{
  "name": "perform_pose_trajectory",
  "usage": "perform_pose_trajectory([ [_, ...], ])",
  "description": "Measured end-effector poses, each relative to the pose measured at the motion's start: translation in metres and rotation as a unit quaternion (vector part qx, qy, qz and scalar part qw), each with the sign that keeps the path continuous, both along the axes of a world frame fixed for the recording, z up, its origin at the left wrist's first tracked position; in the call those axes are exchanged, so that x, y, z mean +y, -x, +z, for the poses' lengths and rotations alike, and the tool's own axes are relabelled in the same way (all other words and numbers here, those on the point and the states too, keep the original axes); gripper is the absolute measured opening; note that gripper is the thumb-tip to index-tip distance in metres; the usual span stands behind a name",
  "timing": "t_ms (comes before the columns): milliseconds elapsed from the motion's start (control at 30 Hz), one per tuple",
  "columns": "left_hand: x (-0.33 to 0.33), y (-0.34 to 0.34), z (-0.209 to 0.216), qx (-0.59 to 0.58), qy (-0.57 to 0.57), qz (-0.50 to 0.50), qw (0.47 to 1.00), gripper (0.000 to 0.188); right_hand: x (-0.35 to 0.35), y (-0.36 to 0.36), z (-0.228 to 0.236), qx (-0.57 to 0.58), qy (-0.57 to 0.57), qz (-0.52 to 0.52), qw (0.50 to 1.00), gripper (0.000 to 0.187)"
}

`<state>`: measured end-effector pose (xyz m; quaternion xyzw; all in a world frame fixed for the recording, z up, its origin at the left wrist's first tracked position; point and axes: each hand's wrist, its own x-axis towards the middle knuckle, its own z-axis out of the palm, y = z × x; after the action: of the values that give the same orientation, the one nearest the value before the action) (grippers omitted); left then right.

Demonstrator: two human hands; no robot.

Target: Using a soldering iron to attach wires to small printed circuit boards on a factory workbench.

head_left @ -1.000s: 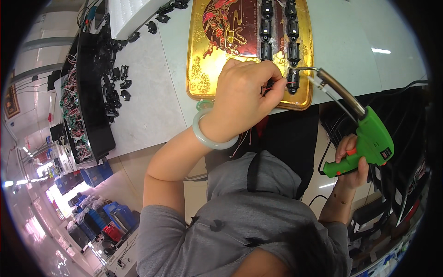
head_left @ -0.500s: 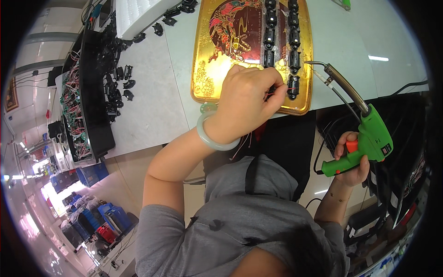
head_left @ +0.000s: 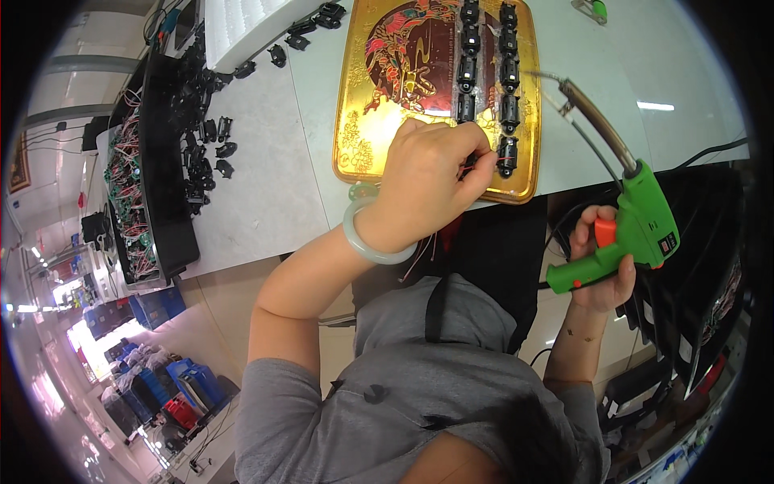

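My left hand (head_left: 431,173) is closed over the near edge of a gold tray (head_left: 383,157), pinching thin red wires (head_left: 468,168). The loose ends of the wires hang below my palm. Two rows of small black housings (head_left: 509,113) run up the tray; the lower end of the left row is hidden behind my fingers. Off to the right, my right hand (head_left: 603,295) is wrapped around the handle of a green soldering gun (head_left: 651,216), fingers at its orange trigger. Its bent metal tip (head_left: 542,75) points left, close above the right row of housings.
At left, a black bin (head_left: 165,177) holds circuit boards with wires. Loose black housings (head_left: 224,149) lie beside it on the white table (head_left: 258,177), near a white foam block (head_left: 250,28). A small green-ended object (head_left: 598,10) sits at the far right. Black trays (head_left: 693,234) stand beside my right hand.
The soldering gun has moved up and slightly left in my right hand, its tip now farther up the row. My left hand has stayed nearly in place, still pinching the wires.
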<state>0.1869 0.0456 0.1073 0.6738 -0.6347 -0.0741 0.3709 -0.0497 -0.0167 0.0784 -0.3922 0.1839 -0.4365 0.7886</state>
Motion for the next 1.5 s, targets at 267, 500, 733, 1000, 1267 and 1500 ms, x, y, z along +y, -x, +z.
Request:
perform_pose_trajectory([
  [267,-0.001,0.0,0.003,0.004,-0.01,-0.002,1.0,0.007,-0.007,-0.038,-0.007,-0.101,0.0,0.068,0.993,0.058],
  [500,0.001,-0.007,0.013,0.094,-0.052,-0.032,0.994,0.009,0.01,-0.047,-0.003,-0.096,0.0,0.041,0.995,0.058],
  [733,0.006,-0.025,0.021,0.125,-0.084,-0.115,0.982,0.012,0.045,-0.052,0.003,-0.128,-0.065,0.065,0.988,0.058],
  [1000,0.011,-0.023,0.02,0.032,-0.039,-0.078,0.996,0.013,0.028,-0.058,-0.004,-0.103,0.003,0.046,0.994,0.055],
  [1267,0.014,-0.015,0.015,0.046,0.029,-0.01,0.998,0.012,0.008,-0.073,0.007,-0.099,0.063,0.06,0.991,0.052],
  [1500,0.031,-0.03,0.025,0.136,-0.053,-0.077,0.986,0.012,0.042,-0.066,0.008,-0.066,0.064,0.058,0.994,0.051],
])
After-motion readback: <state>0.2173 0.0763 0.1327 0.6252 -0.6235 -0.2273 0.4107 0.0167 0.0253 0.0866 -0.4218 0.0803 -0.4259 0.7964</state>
